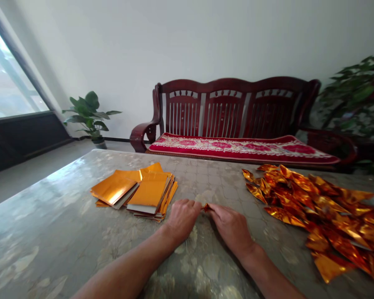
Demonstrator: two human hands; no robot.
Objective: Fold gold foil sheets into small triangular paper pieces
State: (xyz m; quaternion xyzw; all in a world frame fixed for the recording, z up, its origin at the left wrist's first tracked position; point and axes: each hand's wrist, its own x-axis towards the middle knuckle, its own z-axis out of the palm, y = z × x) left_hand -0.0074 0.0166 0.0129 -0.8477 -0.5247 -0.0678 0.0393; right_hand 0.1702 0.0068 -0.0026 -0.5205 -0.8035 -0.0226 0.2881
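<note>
Near the middle of the table, my left hand (184,218) and my right hand (230,226) meet fingertip to fingertip. Between them they pinch a small piece of gold foil paper (206,207), mostly hidden by the fingers. Left of my left hand lie stacks of flat gold foil paper sheets (148,191), some showing pale undersides. To the right of my right hand spreads a heap of folded gold foil paper pieces (302,195) with pointed ends.
A patterned cover lies over the table (65,232). Beyond its far edge stands a dark red wooden bench (226,112) with a red floral cushion (218,144). Potted plants stand at left (90,110) and right (358,95), and a window (12,79) is far left.
</note>
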